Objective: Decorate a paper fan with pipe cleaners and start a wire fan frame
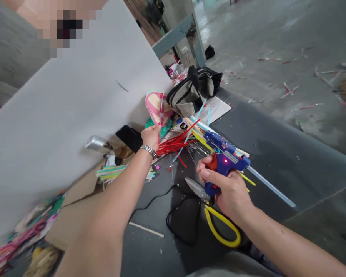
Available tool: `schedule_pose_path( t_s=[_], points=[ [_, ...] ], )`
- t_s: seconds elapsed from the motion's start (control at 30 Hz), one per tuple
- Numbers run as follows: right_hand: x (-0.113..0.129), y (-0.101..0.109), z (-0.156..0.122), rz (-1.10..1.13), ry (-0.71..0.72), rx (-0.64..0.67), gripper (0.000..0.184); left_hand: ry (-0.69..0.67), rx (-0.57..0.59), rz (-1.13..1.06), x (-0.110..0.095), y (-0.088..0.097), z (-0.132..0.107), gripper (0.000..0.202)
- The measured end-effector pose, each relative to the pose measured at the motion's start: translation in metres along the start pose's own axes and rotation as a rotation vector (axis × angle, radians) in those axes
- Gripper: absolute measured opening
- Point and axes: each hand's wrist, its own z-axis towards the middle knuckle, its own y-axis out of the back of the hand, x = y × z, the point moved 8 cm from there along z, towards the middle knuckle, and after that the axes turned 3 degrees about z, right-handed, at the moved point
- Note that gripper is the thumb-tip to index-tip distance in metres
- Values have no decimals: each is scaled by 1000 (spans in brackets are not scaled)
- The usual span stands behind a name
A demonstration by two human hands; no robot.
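Note:
My left hand [151, 137] is stretched forward with its fingers closed on a thin stick [162, 105]. That stick stands in front of a pink-and-cream striped, rounded piece [152, 104]; whether the two are joined I cannot tell. Below this piece shows a green one [165, 128]. My right hand [229, 186] grips a blue hot glue gun [223, 154] whose small red light glows. Out of its back sticks a long, clear glue stick [272, 187]. Yellow-handled scissors [222, 227] lie on the dark tabletop under my right hand. Red pipe cleaners [175, 144] are heaped between my hands.
A white partition [83, 77] borders the table on the left. At the back stands a grey-and-black bag [187, 92]. A black cord [167, 219] loops over the tabletop [150, 254]. On the left are a cardboard box [77, 215] and a silver can [95, 143]. Another person is partly visible beyond the partition.

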Motion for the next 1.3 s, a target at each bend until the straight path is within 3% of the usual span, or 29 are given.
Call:
schedule_pose_path(
  t_s=[0.1, 0.17, 0.23, 0.27, 0.37, 0.5, 0.83, 1.3],
  points=[
    [4, -2, 4, -59, 61, 1, 32, 67, 89, -140, -8, 27, -37, 23],
    [5, -5, 6, -105, 92, -7, 32, 105, 198, -244, -12, 43, -74, 33],
    [0, -10, 6, -147, 81, -13, 32, 182, 457, -473, -16, 46, -123, 39],
    [-5, -12, 4, -167, 63, -9, 32, 196, 531, -533, -19, 51, -147, 41],
    [-19, -23, -6, -225, 18, 26, 34, 279, 648, -627, -15, 65, -207, 39],
    [-35, -36, -28, -291, -3, 73, 36, 336, 749, -719, -7, 75, -254, 40],
    [-63, -60, -67, -385, -25, 215, 33, 395, 756, -866, 20, 106, -289, 44],
    [-82, -77, -90, -489, 2, 205, 35, 356, 666, -1005, 40, 138, -313, 34]
  ],
)
